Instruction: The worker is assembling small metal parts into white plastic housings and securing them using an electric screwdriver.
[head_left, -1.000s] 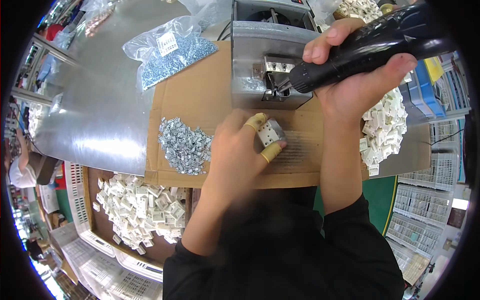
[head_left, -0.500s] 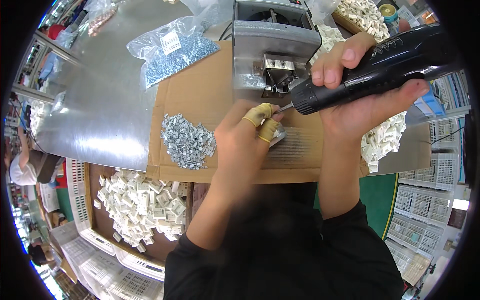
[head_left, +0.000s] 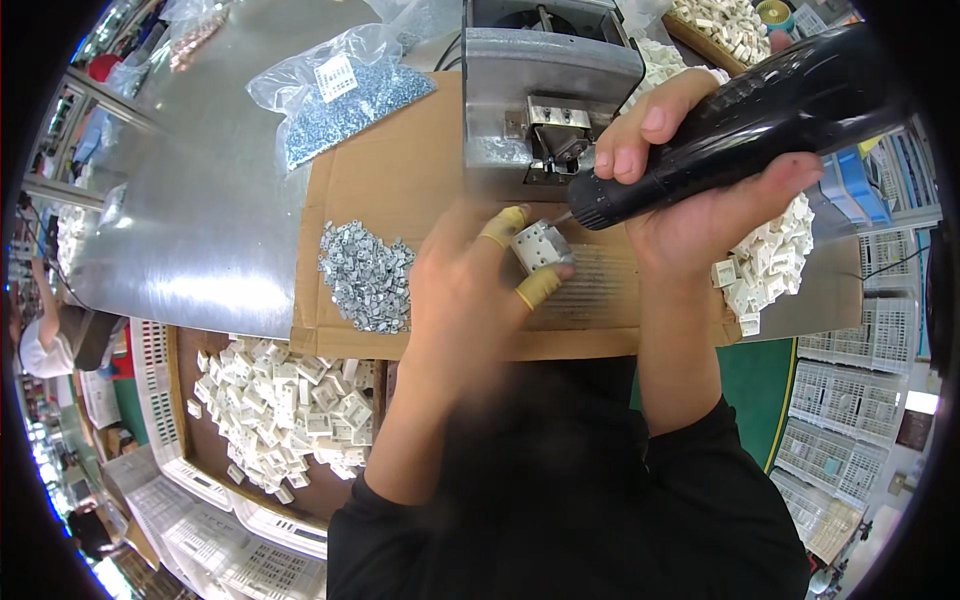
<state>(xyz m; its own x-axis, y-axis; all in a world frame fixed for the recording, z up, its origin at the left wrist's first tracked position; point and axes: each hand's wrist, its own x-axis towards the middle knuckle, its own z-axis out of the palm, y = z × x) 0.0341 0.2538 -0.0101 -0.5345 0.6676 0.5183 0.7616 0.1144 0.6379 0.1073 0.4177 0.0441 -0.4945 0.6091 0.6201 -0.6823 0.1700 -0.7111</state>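
Observation:
My right hand [head_left: 700,170] is wrapped around a black electric screwdriver [head_left: 740,125], which slants down to the left. Its thin bit ends close to a small silver-grey block [head_left: 542,247] with holes in its pale upper face. The index finger and thumb of my left hand [head_left: 465,275], both in yellow finger cots, grip the block from either side; the rest of that hand is smeared by motion. Left of this hand, a pile of small grey metal pieces [head_left: 365,278] lies on the cardboard sheet [head_left: 390,190].
Behind my hands stands a grey metal machine [head_left: 550,75]. A clear bag [head_left: 350,95] of small bluish metal parts lies at the back left. White plastic parts fill a crate [head_left: 285,410] below the table's left edge, and more white parts [head_left: 775,260] are heaped at the right.
The screwdriver and right hand have shifted left and slightly down. My left fingers have spread, uncovering the block's holed face. The bit has come away from the left fingertips.

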